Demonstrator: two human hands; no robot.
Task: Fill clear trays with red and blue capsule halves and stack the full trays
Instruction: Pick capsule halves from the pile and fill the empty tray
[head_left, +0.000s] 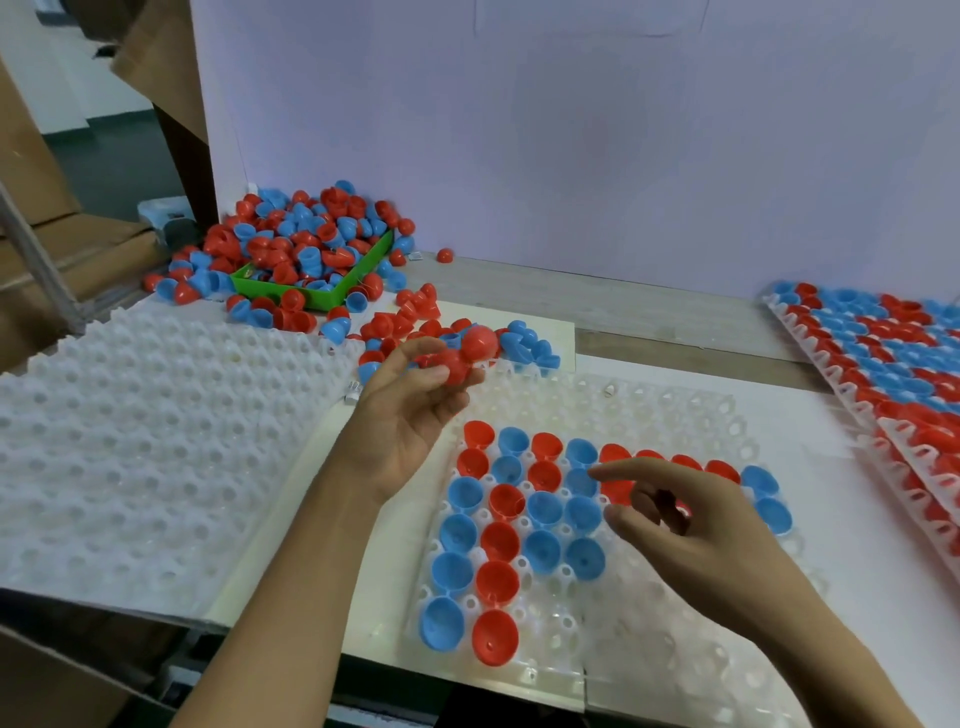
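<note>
Tray in work: the clear tray (649, 410) lies flat on the white board (810, 415) in front of the person, partly filled; its left columns and one far row hold capsule halves, open side up.
Fill so far: judged well under half; the far section, the right side and the near right corner show bare pockets.
Count in tray: about fifteen blue halves (544, 508) and some dozen red halves (500, 540) visible; the right hand hides a few, so the total is not exact.
Left hand: the left hand (410, 410) is raised above the tray's far left corner, palm up, fingers curled around red capsule halves (467, 353); two seem likely, blur prevents certainty.
Right hand: the right hand (691, 525) hovers over the tray's middle, fingers loosely curled and apart; nothing visibly held.
Supply: one green box (311, 296) at the far left, heaped and overflowing; loose halves (405, 317) are spilled between it and the tray, too many to count.
Finished work: filled trays (878, 353) sit at the right edge, apparently more than one layered; count unclear.
Spare stock: empty white trays (156, 415) lie to the left, number not discernible.
Remaining: fill the bare pockets, then stack this tray on the finished ones.
</note>
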